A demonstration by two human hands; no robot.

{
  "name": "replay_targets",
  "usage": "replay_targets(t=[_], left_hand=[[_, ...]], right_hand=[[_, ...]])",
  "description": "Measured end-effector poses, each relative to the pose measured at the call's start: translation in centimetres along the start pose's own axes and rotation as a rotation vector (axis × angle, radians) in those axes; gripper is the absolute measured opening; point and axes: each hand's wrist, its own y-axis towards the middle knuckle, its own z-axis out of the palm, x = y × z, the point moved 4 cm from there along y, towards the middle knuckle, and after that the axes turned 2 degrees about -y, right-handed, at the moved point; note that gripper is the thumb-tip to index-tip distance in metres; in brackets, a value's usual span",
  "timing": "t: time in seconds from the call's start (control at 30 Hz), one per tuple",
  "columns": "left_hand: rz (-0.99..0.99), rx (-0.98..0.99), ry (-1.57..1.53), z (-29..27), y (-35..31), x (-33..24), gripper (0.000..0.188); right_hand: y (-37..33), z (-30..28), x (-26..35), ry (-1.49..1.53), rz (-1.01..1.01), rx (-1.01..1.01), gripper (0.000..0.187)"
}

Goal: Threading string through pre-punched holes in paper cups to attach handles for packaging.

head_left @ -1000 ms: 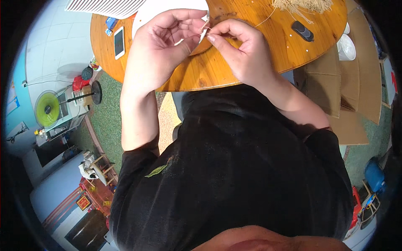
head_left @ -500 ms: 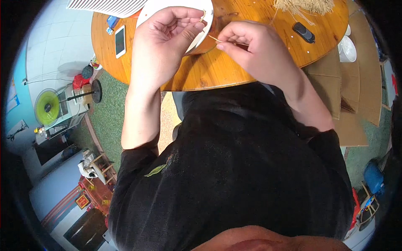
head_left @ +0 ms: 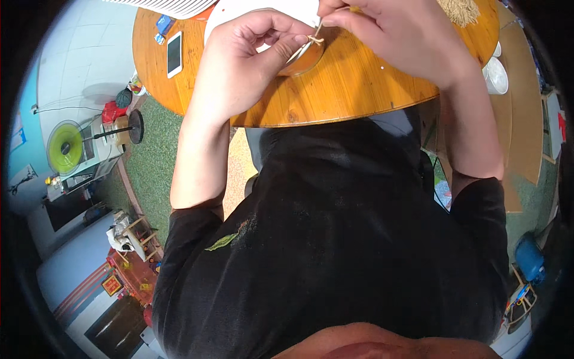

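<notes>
My left hand (head_left: pixel 254 63) is closed in a pinch over a white round dish (head_left: pixel 230 11) at the table's far side. Between its thumb and forefinger is a small knotted loop of tan yarn (head_left: pixel 315 40). Just right of it, my right hand (head_left: pixel 397 36) pinches a thin, straight, stick-like tool (head_left: pixel 318 27), whose tip meets the yarn loop. Most of the tool is hidden by the fingers, so its exact kind cannot be made out. A bundle of tan yarn (head_left: pixel 460 11) lies beyond my right hand.
The round wooden table (head_left: pixel 353 99) ends near my lap. On its left side lie a white phone (head_left: pixel 174 55) and a small blue packet (head_left: pixel 164 24). A white slatted basket (head_left: pixel 161 6) is at the top left. White cups (head_left: pixel 495 76) and cardboard (head_left: pixel 520 137) sit to the right.
My right hand has moved up and away, bringing the thin tool to the yarn loop. My left hand has shifted slightly right. The dark oval object at the right is now covered by my right arm.
</notes>
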Motion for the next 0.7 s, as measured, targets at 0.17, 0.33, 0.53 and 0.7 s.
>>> replay_targets(t=[0.17, 0.33, 0.53, 0.7], left_hand=[[0.008, -0.005, -0.185, -0.1, 0.5, 0.7, 0.014], [-0.041, 0.042, -0.105, 0.0, 0.9, 0.6, 0.014], [-0.297, 0.019, -0.306, 0.2, 1.2, -0.3, 0.011], [-0.293, 0.004, -0.378, 0.5, 1.8, -0.5, 0.011]], right_hand=[[1.5, 0.2, 0.6, -0.079, -0.194, -0.110, 0.006], [1.5, -0.2, 1.1, -0.011, -0.270, -0.110, 0.009], [1.6, 2.0, 1.0, -0.238, 0.009, -0.717, 0.018], [-3.5, 3.1, 2.7, -0.111, 0.054, -0.621, 0.015]])
